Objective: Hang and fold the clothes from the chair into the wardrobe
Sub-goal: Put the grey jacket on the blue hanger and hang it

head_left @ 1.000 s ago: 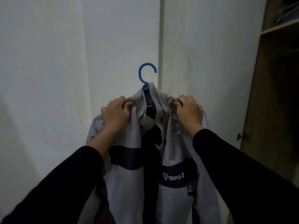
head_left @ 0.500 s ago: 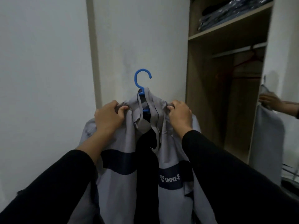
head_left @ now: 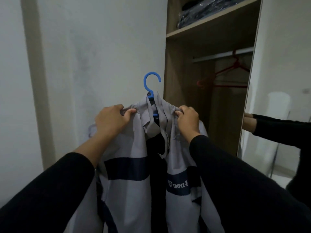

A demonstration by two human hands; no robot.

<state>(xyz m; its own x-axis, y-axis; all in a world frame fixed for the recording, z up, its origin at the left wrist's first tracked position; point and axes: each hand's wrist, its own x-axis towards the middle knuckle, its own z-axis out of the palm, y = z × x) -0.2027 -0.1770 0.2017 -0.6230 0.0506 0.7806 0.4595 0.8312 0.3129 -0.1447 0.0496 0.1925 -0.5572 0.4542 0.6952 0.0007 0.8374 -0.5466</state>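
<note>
Left hand (head_left: 111, 119) grips the grey jacket (head_left: 127, 148) at its shoulder; blue hanger (head_left: 151, 86) protrudes above the collar. Chest band reads "TRIPLE-F". Right hand (head_left: 187, 121) grips the opposite shoulder. Since the earlier frame, the open wardrobe (head_left: 210, 32) fills more of the view.

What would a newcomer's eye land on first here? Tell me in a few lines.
First the grey jacket with dark bands, held up at centre by both hands, the left hand and right hand each gripping a shoulder. Above its collar sticks out the bright blue hanger hook. To the right stands the open wardrobe, with a red hanger on its rail.
</note>
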